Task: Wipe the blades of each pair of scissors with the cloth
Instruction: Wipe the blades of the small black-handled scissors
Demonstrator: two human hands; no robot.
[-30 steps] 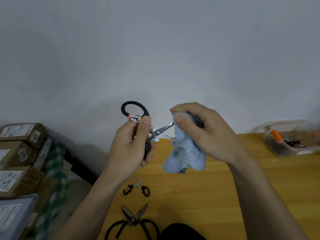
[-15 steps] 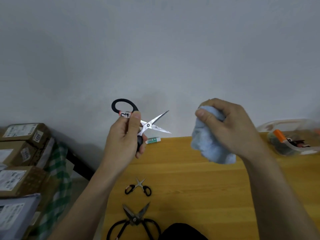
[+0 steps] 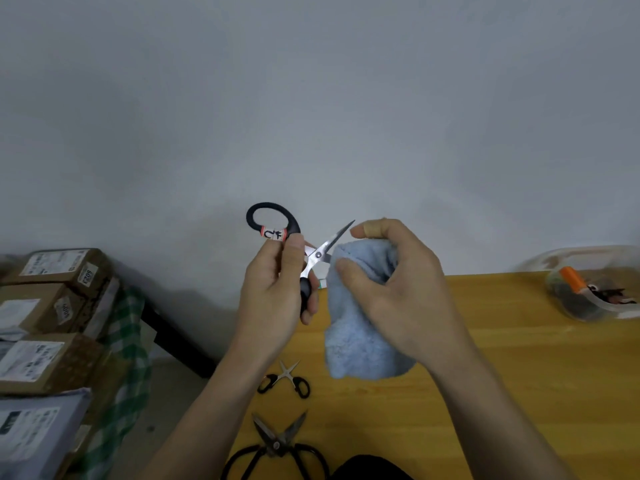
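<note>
At the far left, stacked cardboard boxes (image 3: 52, 282) with paper labels sit beside a green checked cloth (image 3: 126, 344), off the edge of the wooden bench (image 3: 519, 375). The left hand (image 3: 273, 299) is clenched round the lower handle of the black-handled scissors (image 3: 298, 258), held up above the bench with the thumb pressed near the pivot; the upper handle loop, banded with a marked white label, stands free above the hand. The blades are parted, one pointing up and to the right, the other hidden behind the pale blue cloth (image 3: 360, 334). The right hand (image 3: 398, 289) grasps that cloth, bunched between thumb and fingers, against the blades just beside the pivot. Below the hands, small scissors (image 3: 285, 379) and large black scissors (image 3: 277, 448) lie open on the bench. At the far right stands a clear plastic container (image 3: 595, 289) holding an orange item
</note>
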